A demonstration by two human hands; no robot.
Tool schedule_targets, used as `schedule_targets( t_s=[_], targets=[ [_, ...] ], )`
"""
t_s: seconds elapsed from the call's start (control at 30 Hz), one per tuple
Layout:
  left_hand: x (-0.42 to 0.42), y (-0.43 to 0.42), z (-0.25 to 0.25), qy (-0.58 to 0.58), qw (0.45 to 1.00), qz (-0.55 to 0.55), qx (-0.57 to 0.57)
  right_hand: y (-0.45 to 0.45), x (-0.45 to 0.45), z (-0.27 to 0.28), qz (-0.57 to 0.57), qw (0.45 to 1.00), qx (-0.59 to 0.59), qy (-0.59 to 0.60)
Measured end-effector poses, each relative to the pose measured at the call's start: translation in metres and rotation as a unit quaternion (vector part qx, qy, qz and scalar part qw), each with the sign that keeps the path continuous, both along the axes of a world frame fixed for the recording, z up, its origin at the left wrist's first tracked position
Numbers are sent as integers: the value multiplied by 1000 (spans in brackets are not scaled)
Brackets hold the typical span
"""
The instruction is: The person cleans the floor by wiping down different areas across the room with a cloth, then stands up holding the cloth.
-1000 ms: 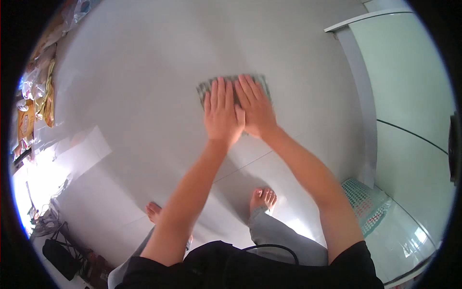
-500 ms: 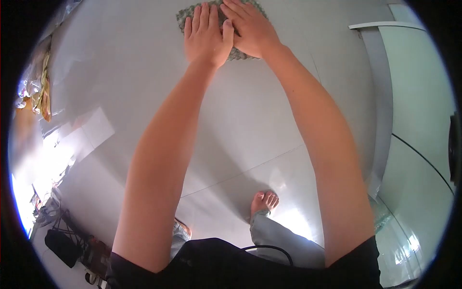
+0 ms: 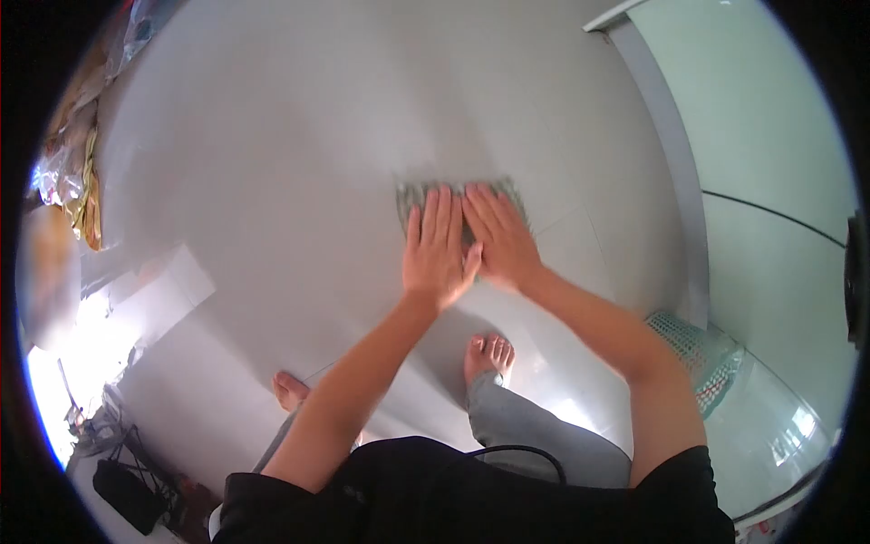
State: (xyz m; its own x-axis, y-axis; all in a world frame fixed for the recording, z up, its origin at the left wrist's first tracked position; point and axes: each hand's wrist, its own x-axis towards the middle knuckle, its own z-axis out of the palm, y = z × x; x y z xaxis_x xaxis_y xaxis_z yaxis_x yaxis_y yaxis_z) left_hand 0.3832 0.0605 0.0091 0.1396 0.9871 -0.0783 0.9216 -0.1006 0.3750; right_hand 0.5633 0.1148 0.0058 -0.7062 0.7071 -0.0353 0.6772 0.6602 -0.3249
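A grey-green cloth lies flat on the pale tiled floor, slightly blurred at its edges. My left hand presses on its left part, palm down with the fingers stretched out. On its right part rests my right hand, also flat with fingers extended. The two hands meet near the thumbs, and they cover most of the cloth's lower half. Neither hand grips the cloth; both lie on top of it.
My bare feet stand on the floor just below the hands. Pale green cabinet fronts run along the right side, with a green mesh basket near them. Plastic bags line the left edge, and a black bag lies at lower left.
Both hands and the cloth have come back across the floor toward my feet. My elbows are now more bent. The view has shifted, and the green basket shows more fully.
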Motion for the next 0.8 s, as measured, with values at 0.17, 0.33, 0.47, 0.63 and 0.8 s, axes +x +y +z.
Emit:
schedule_targets(
  t_s=[0.17, 0.33, 0.47, 0.63, 0.8],
  targets=[
    [31, -79, -8, -32, 999, -34, 3, -76, 32, 16, -18, 999, -24, -10],
    [37, -64, -6, -61, 998, -5, 10, -57, 38, 20, -21, 998, -53, 34],
    [35, -4, -2, -32, 999, 25, 22, 0, 29, 20, -20, 999, -36, -2],
    [22, 97, -6, -38, 996, 38, 76, 97, 16, 10, -37, 999, 7, -9],
    [7, 193, -21, -11, 994, 47, 99, 193, 1, -7, -22, 993, 118, 18]
  ],
)
